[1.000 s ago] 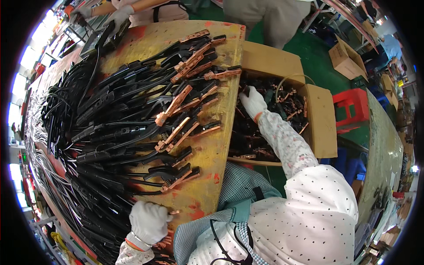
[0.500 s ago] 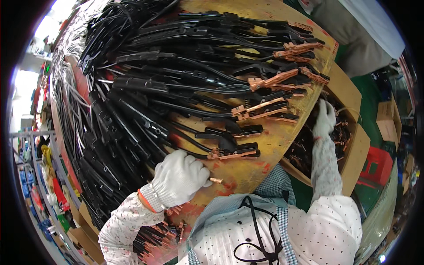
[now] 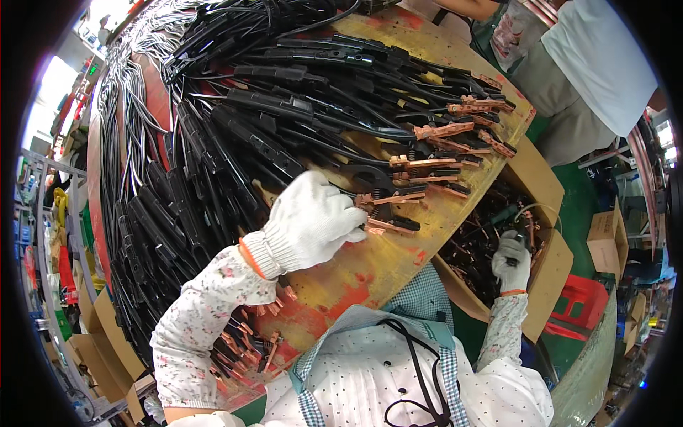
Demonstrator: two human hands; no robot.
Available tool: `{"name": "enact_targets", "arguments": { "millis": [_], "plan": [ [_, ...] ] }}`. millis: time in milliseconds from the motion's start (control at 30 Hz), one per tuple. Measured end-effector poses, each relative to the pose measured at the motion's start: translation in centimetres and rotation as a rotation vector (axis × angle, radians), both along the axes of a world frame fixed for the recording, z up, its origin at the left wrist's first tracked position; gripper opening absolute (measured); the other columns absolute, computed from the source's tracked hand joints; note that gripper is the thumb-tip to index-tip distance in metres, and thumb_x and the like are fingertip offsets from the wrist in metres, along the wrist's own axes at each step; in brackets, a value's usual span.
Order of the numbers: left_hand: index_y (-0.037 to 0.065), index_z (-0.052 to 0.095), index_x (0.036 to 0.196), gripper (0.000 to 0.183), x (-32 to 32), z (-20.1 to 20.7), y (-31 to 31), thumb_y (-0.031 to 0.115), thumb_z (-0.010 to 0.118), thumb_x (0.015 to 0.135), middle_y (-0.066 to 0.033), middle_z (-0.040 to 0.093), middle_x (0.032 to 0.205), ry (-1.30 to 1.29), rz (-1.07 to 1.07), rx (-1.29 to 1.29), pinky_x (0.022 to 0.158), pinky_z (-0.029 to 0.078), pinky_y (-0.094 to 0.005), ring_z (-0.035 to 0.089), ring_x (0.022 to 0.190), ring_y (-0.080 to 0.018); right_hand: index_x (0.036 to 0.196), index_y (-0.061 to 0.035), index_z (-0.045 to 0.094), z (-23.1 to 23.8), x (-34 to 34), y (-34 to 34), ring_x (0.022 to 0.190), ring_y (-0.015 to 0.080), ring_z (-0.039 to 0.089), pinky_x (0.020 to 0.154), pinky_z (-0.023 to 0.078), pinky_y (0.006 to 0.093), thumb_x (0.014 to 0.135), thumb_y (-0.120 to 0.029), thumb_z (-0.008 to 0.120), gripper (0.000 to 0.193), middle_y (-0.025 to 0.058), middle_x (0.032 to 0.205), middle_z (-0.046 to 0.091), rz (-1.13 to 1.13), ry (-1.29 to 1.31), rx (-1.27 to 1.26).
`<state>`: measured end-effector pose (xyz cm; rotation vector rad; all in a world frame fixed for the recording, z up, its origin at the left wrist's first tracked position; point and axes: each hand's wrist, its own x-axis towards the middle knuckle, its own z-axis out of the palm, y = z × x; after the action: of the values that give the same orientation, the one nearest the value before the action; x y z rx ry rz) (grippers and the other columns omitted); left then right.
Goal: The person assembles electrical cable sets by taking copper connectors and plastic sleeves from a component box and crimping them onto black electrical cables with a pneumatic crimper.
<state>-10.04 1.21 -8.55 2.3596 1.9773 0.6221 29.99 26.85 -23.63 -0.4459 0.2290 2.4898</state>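
My left hand, in a white knit glove, is closed at the near end of the row of clamps. A copper piece shows at its fingertips, beside the jaws of a black-handled clamp; most of what the fist covers is hidden. Over an open cardboard box at the right, my gloved right hand has its fingers curled in. A dark spot shows on that glove, and I cannot make out what it holds. Small dark and copper-coloured parts fill the box, with a dark green cylindrical thing among them.
Black clamps on cables cover the worn yellow table. More copper ends lie by my left forearm. A red plastic crate stands right of the box. Another person is at the far right.
The view has shifted. My left hand has moved farther in, up to the clamp jaws. My right hand has drawn back nearer to me in the box and its fingers have curled.
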Motion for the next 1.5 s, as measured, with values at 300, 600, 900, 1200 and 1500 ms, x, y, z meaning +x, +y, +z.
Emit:
{"name": "enact_targets", "arguments": {
  "millis": [300,600,900,1200,1500],
  "plan": [
    [0.009,0.071,0.108,0.023,0.7,1.2,-1.3,0.012,0.065,0.087,-0.0093,0.069,0.083,-0.361,0.013,-0.217,0.072,0.051,-0.0393,0.066,0.079,-0.0304,0.117,-0.0032,0.060,12.3,-10.4,-10.2,0.052,0.0047,0.047,0.046,0.038,0.0191,0.103,-0.034,0.054,0.035,-0.0010,0.073,0.055,-0.053,-0.834,0.560],
    [0.012,0.073,0.104,0.020,0.0,1.2,-2.6,0.024,0.062,0.092,-0.0129,0.070,0.082,-0.491,0.061,-0.389,0.065,0.053,-0.0407,0.068,0.075,-0.0322,0.105,-0.0128,0.066,13.8,-18.7,-16.4,0.077,0.0279,0.067,0.064,0.054,0.0369,0.080,-0.025,0.075,0.030,0.0066,0.087,0.065,0.330,-1.150,2.209],
    [0.009,0.072,0.092,0.013,-0.4,0.7,-2.7,0.020,0.066,0.089,-0.0138,0.065,0.070,-0.558,0.028,-0.437,0.057,0.049,-0.0411,0.065,0.063,-0.0328,0.110,-0.0120,0.064,12.1,-20.5,-16.9,0.086,0.0291,0.064,0.070,0.053,0.0406,0.081,-0.025,0.074,0.034,0.0072,0.098,0.064,0.209,-1.058,2.417],
    [0.012,0.070,0.083,0.018,-0.6,1.2,-2.3,0.026,0.061,0.090,-0.0139,0.063,0.069,-0.588,0.033,-0.592,0.059,0.049,-0.0419,0.063,0.064,-0.0334,0.112,-0.0105,0.061,12.4,-21.0,-15.7,0.083,0.0292,0.062,0.069,0.050,0.0423,0.079,-0.021,0.073,0.037,0.0074,0.095,0.063,0.290,-0.898,2.569],
    [0.012,0.075,0.090,0.021,-0.8,2.6,-1.3,0.025,0.059,0.090,-0.0064,0.063,0.065,-0.672,0.094,-0.845,0.060,0.049,-0.0324,0.061,0.058,-0.0184,0.109,-0.0087,0.062,12.5,-21.4,-15.0,0.077,0.0255,0.061,0.064,0.049,0.0393,0.078,-0.021,0.074,0.035,0.0059,0.091,0.063,0.130,-0.809,2.675]
  ]
}}
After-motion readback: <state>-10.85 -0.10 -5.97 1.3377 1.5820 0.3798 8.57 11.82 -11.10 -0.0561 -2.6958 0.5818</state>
